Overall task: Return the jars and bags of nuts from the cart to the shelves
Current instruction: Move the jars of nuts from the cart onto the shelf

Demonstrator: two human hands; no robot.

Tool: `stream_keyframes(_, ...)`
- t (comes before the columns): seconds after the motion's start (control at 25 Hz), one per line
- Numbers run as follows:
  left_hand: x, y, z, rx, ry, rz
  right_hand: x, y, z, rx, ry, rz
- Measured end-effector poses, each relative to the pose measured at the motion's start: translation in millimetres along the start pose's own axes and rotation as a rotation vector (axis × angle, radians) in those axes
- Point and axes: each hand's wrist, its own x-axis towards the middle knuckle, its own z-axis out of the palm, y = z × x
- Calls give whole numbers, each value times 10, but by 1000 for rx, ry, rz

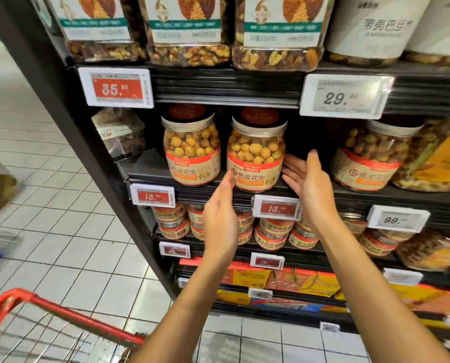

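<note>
Left hand (220, 226) raised and open, fingers straight, thumb tip at the lower left edge of a jar (256, 153) of coated peanuts; contact not clear. Right hand (307, 184) open too, palm turned toward the jar's right side, fingertips just beside its label, nothing gripped. Standing upright near the front edge of the middle shelf (145, 163), between the two hands. Just left of it, a matching jar (191, 148); further right, a third jar (375, 158). Below the shelf edge, a red price tag (276, 208) reading 13.90. On the shelf above, large mixed-nut tubs (190, 35). Near left, the red rim of the cart (61, 314).
</note>
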Motion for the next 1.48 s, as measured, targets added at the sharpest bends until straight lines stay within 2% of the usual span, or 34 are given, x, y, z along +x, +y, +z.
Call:
stream_keyframes(0.16,78,18,-48,52,17,40,30,-47,178,-45,24,-31)
stream_keyframes(0.48,223,13,-499,21,77,52,40,47,608,32,-93,-12)
stream_keyframes(0.68,376,93,-760,76,53,44,34,48,805,-32,-147,5)
stream_keyframes(0.8,276,141,-827,162,130,41,-60,-32,746,-133,-129,-36)
stream_keyframes(0.92,-159,182,-916,142,219,14,-418,-42,669,-96,-165,-82)
stream_keyframes(1.04,-972,89,-1108,111,350,-70,-1000,170,730,-33,-409,8)
stream_keyframes(1.24,-2631,-47,-1457,44,757,-253,-2328,811,1051,-69,-914,327)
stream_keyframes(1.4,-3765,-61,-1938,55,1089,-312,-3430,1186,1349,-138,-1281,430)
stream_keyframes(1.48,-4155,-82,-2179,69,1181,-357,-3823,1369,1510,-194,-1390,457)
